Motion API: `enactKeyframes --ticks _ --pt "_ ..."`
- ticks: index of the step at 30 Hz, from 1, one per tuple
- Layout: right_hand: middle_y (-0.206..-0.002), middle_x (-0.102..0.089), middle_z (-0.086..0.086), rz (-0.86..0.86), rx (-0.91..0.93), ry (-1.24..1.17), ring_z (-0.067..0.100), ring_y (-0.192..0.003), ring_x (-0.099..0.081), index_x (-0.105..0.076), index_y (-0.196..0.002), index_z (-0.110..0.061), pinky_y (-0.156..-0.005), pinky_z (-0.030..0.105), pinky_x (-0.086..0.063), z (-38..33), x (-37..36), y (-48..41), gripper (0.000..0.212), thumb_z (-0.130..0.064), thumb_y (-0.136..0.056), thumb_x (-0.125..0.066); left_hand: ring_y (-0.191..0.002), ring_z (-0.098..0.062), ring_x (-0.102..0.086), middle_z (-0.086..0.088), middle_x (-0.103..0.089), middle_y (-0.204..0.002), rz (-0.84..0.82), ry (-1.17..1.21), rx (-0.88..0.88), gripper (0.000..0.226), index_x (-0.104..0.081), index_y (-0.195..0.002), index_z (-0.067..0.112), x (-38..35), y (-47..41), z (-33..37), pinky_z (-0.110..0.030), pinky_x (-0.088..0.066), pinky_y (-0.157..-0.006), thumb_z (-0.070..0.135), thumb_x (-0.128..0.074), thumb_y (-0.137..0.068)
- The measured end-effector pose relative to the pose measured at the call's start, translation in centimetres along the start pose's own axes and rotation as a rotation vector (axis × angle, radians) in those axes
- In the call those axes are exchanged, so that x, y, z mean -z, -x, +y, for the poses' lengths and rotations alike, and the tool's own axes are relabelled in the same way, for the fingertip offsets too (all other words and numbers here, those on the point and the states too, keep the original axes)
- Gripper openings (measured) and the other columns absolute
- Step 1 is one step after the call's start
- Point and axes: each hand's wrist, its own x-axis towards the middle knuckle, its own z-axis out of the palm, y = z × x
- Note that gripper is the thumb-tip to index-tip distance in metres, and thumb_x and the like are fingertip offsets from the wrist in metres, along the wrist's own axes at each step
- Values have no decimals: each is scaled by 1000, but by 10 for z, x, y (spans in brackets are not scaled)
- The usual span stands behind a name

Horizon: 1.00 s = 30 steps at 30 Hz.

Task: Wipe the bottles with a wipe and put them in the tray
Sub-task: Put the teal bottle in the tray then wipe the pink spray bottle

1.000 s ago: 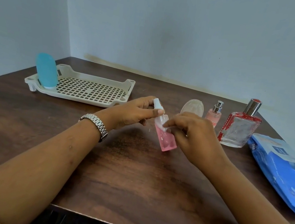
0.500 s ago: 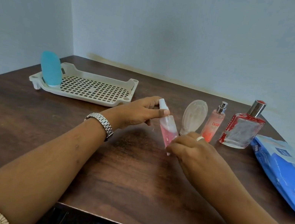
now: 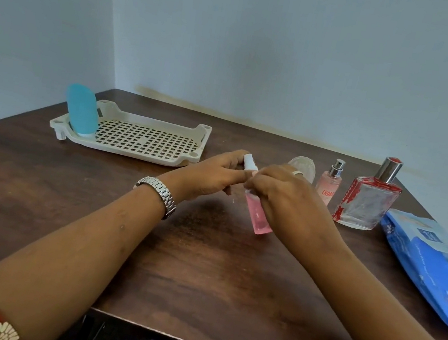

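One clear bottle (image 3: 305,165) hides behind the right hand (image 3: 285,201) gripping the pink bottle (image 3: 259,223).

Both forearms are held forward, angled inward. The bottle (image 3: 258,220) is pinched at its cap by the left hand (image 3: 210,172), and its body is wrapped by the curled fingers of the right hand (image 3: 286,199).

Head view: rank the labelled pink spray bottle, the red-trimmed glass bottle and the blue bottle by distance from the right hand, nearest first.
1. The labelled pink spray bottle, just right of the right hand.
2. The red-trimmed glass bottle, further right.
3. The blue bottle, far left, standing in the tray.
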Motion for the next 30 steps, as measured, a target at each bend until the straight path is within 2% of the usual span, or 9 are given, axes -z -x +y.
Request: enactKeyframes --ticks 3,6,10,12,17,22,26,30 --pt "-91 -68 3 -21 6 16 21 -78 -62 -70 -93 -15 -58 30 -52 -1 0 12 34 1 -64 -80 -63 -1 -48 4 -53 -75 15 14 -12 9 -51 -92 16 -1 -1 1 -19 -40 -60 23 -54 -96" --pt "-89 -67 0 -70 16 20 19 -77 -62 -71 -90 -18 -57 32 -55 1 1 29 35 -1 -62 -82 -66 -4 -47 0 -51 -76 39 -22 -15 14 -50 -88 15 0 -2 1 -19 -40 -59 25 -57 -95" --pt "-87 -66 -3 -155 68 55 18 -76 -61 -73 -87 -19 -58 29 -56 -2 5 54 28 -10 -63 -83 -57 2 -44 15 -48 -63 25 -6 1 16 -47 -83 19 1 0 3 -18 -40 -59 25 -56 -96" --pt "-87 -66 -3 -168 79 61 17 -76 -61 -73 -86 -19 -57 26 -54 -3 7 59 28 -13 -62 -83 -56 2 -44 14 -48 -64 18 -15 13 16 -47 -84 18 1 0 4 -19 -39 -61 25 -55 -96" --pt "-90 -65 -1 -100 22 17 19 -76 -60 -72 -89 -17 -56 32 -55 3 3 46 27 -4 -67 -79 -57 1 -45 10 -48 -67 39 -16 -1 17 -47 -84 17 -1 1 4 -20 -40 -60 26 -55 -96" --pt "-91 -67 2 8 -39 -96 17 -78 -60 -72 -90 -14 -63 23 -43 6 2 4 18 -3 -76 -72 -62 0 -44 9 -49 -70 29 -38 -1 13 -48 -86 19 0 -1 1 -20 -40 -61 25 -51 -98" --pt "-93 -67 1 -8 -41 -101 17 -80 -60 -72 -93 -16 -64 27 -48 5 -1 -2 17 -5 -80 -69 -64 -1 -45 10 -51 -72 44 -59 5 13 -51 -88 20 2 -1 -3 -22 -40 -63 27 -49 -99" --pt "-90 -70 -1 -58 -14 -79 16 -77 -62 -73 -88 -16 -63 26 -51 2 4 21 23 -2 -71 -76 -68 -8 -47 5 -52 -74 68 -86 -9 19 -50 -87 17 0 -2 -2 -24 -42 -62 34 -54 -95"
